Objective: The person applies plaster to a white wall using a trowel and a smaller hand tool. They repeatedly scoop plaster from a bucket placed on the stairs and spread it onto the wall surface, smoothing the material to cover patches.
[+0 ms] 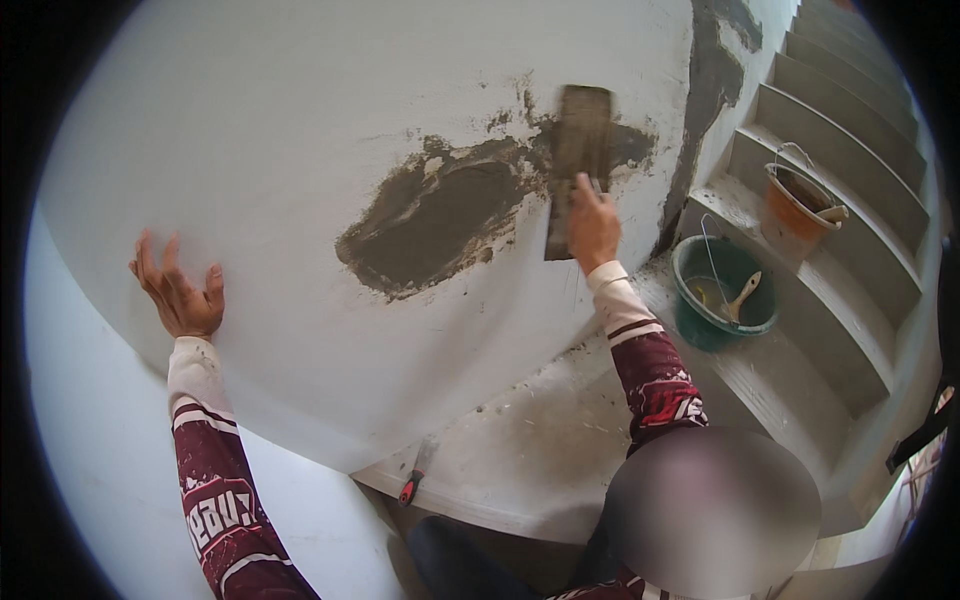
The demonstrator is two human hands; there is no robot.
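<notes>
My right hand (pixel 596 226) is wrapped round the handle of a plastering trowel (pixel 580 135), whose long blade lies upright against the white wall (pixel 300 90). The blade covers part of the right end of a grey mortar patch (pixel 440 215) and is slightly blurred. Wet-looking mortar fills the patch, with rough, smeared edges. To the left of it, my left hand (pixel 180 295) rests against the wall with its fingers spread, holding nothing.
On the stairs (pixel 830 290) at right stand a green bucket (pixel 690 320) with a paintbrush (pixel 745 295) inside and an orange bucket (pixel 790 225). A scraper with a red and black handle (pixel 411 486) lies at the landing's edge (pixel 470 515). More grey mortar (pixel 705 90) runs up the wall's corner.
</notes>
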